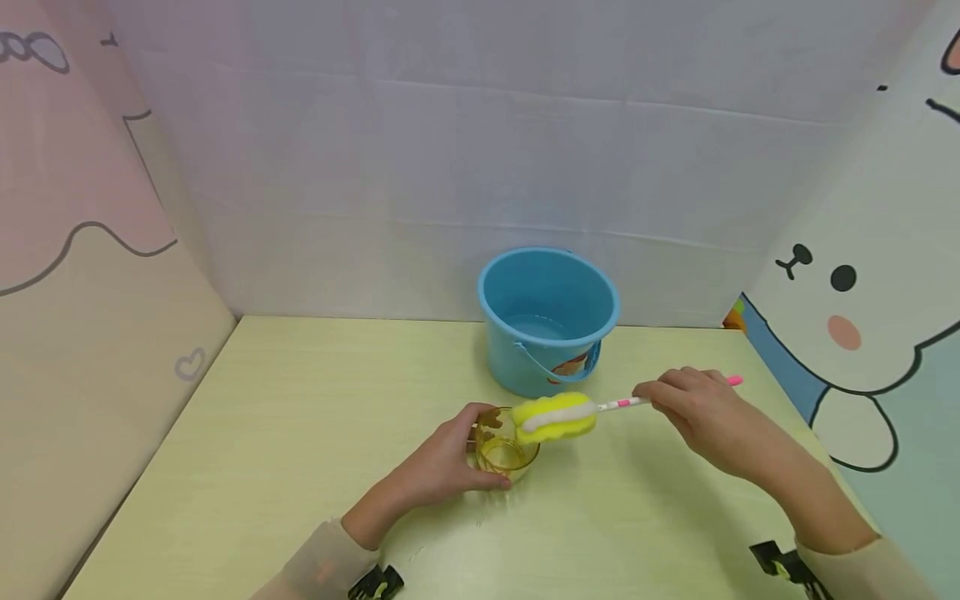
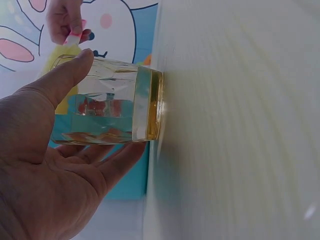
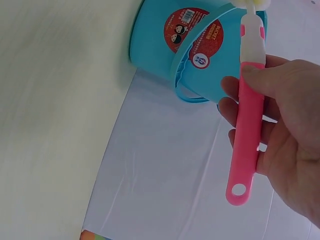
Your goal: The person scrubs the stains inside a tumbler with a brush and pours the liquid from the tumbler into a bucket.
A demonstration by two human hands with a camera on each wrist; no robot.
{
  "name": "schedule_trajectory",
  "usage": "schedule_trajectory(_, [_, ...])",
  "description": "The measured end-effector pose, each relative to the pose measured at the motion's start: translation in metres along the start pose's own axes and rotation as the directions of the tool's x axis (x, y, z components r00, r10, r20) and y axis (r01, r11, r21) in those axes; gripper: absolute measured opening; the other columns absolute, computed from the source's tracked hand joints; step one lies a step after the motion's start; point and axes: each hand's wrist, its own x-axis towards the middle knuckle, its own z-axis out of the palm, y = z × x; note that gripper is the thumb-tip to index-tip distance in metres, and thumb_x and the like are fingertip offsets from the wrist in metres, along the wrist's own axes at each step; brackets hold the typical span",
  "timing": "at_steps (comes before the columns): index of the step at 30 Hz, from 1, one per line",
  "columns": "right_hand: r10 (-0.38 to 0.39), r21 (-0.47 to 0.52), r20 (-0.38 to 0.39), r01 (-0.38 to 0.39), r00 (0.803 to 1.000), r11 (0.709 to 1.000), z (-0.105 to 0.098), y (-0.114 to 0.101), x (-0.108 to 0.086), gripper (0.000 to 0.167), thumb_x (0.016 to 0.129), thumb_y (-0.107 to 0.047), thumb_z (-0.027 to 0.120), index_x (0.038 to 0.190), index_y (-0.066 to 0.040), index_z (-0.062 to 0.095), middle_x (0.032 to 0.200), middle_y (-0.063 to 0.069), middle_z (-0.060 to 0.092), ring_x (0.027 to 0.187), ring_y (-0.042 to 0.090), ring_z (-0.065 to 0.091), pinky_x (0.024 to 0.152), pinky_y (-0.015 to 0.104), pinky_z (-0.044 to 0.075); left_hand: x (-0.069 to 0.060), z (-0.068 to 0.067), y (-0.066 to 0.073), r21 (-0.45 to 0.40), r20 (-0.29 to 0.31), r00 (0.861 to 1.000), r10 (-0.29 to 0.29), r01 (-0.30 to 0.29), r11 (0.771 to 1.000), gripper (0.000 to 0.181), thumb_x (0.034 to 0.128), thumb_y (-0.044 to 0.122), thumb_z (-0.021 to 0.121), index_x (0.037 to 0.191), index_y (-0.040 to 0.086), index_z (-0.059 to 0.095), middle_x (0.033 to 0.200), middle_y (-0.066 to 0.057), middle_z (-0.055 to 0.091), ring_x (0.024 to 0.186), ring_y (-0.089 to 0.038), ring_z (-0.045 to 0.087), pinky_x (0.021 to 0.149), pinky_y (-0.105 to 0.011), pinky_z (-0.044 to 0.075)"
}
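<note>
A clear amber glass cup [image 1: 501, 457] stands near the middle of the table, and my left hand [image 1: 459, 457] grips it round the side, thumb on the near side. In the left wrist view the cup [image 2: 112, 100] has its base at the tabletop. My right hand [image 1: 697, 408] holds a sponge bottle brush by its pink handle [image 3: 250, 115]. The brush's yellow and white sponge head [image 1: 557, 417] is at the cup's rim, over its right side; whether it touches the glass I cannot tell.
Just behind the cup stands a blue bucket [image 1: 525, 367] with its handle hanging down in front and a red label [image 3: 212, 40] on its side. A pale curtain [image 1: 465, 167] rises along the table's back edge, and printed cartoon panels [image 1: 847, 317] flank both sides.
</note>
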Motion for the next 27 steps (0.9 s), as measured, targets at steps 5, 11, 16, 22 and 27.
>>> schedule_trajectory(5, [0.012,-0.002,-0.005,-0.012,1.000,1.000,0.000,0.003,-0.005,0.045,0.084,0.006,0.084,0.121,-0.017,0.073,0.100,-0.002,0.071,0.094,0.022,0.067,0.079,0.050,0.051,0.000,0.000,0.000,-0.006,-0.001,1.000,0.000,0.000,1.000,0.094,0.0793,0.032,0.097,0.154,0.009,0.043,0.144,-0.005,0.059,0.127,-0.026,0.061,0.107,-0.045,0.051])
schedule_trajectory(11, [-0.003,-0.003,-0.068,0.003,0.998,1.000,0.002,0.010,-0.015,0.022,0.100,-0.010,0.075,0.120,-0.018,0.072,0.098,-0.004,0.068,0.091,0.020,0.065,0.077,0.048,0.049,0.000,0.001,0.000,-0.011,0.003,1.000,-0.007,0.007,1.000,0.095,0.0790,0.032,0.097,0.153,0.009,0.043,0.144,-0.005,0.059,0.127,-0.025,0.061,0.107,-0.045,0.051])
schedule_trajectory(16, [-0.012,-0.002,-0.117,0.012,0.993,1.000,0.005,0.018,-0.023,0.060,0.114,-0.050,0.022,0.119,-0.018,0.072,0.096,-0.006,0.066,0.089,0.018,0.064,0.075,0.044,0.047,0.000,0.000,0.000,-0.020,0.005,1.000,-0.009,0.009,1.000,0.095,0.0791,0.031,0.097,0.154,0.009,0.043,0.144,-0.006,0.058,0.127,-0.027,0.062,0.107,-0.045,0.051])
schedule_trajectory(22, [-0.005,-0.001,-0.141,0.005,0.990,1.000,0.010,0.026,-0.031,0.061,0.114,-0.051,0.021,0.118,-0.019,0.072,0.094,-0.008,0.066,0.087,0.015,0.062,0.073,0.041,0.045,0.000,0.000,0.000,-0.029,0.008,1.000,-0.017,0.017,0.999,0.095,0.0793,0.031,0.097,0.154,0.009,0.043,0.145,-0.006,0.058,0.127,-0.028,0.062,0.107,-0.045,0.051])
schedule_trajectory(27, [-0.010,0.011,-0.160,0.012,0.987,1.000,0.016,0.033,-0.036,0.059,0.113,-0.052,0.023,0.118,-0.019,0.072,0.094,-0.009,0.067,0.085,0.014,0.062,0.071,0.039,0.044,0.000,0.000,0.001,-0.020,0.005,1.000,-0.016,0.016,1.000,0.095,0.0790,0.030,0.097,0.154,0.009,0.043,0.145,-0.006,0.058,0.127,-0.028,0.062,0.107,-0.045,0.051])
